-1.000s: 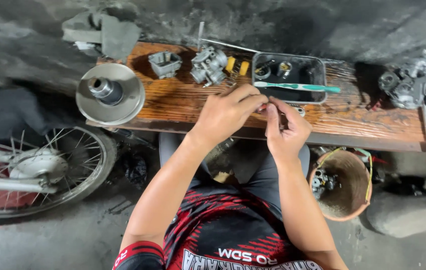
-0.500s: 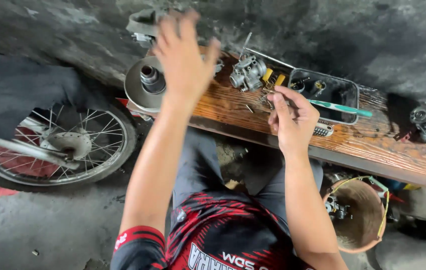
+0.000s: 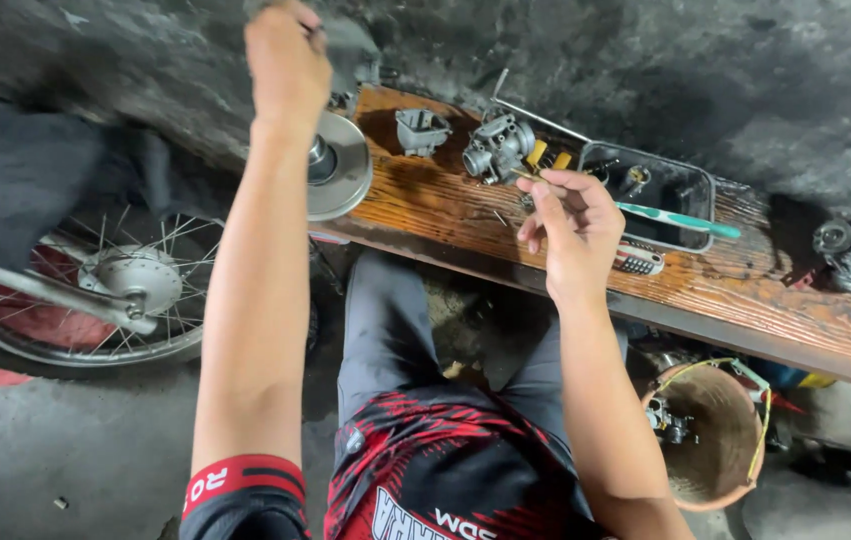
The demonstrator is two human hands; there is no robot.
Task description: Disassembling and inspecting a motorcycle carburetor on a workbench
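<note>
Your right hand (image 3: 570, 225) pinching thin brass needle (image 3: 523, 176), light, bendy, hold mid-shaft. Left hand (image 3: 287, 60) fisted on grey rag (image 3: 350, 45), can't tell how tight.

A worn wooden counter (image 3: 745, 290) runs along a dark rough wall. On it stand a round metal drum (image 3: 345, 165), a small square metal housing (image 3: 421, 130) and a black tray (image 3: 690, 185) with a teal-handled brush (image 3: 680, 220) across its rim. A spoked wheel (image 3: 95, 290) lies on the floor at left. A round basket (image 3: 710, 435) sits below the counter.
</note>
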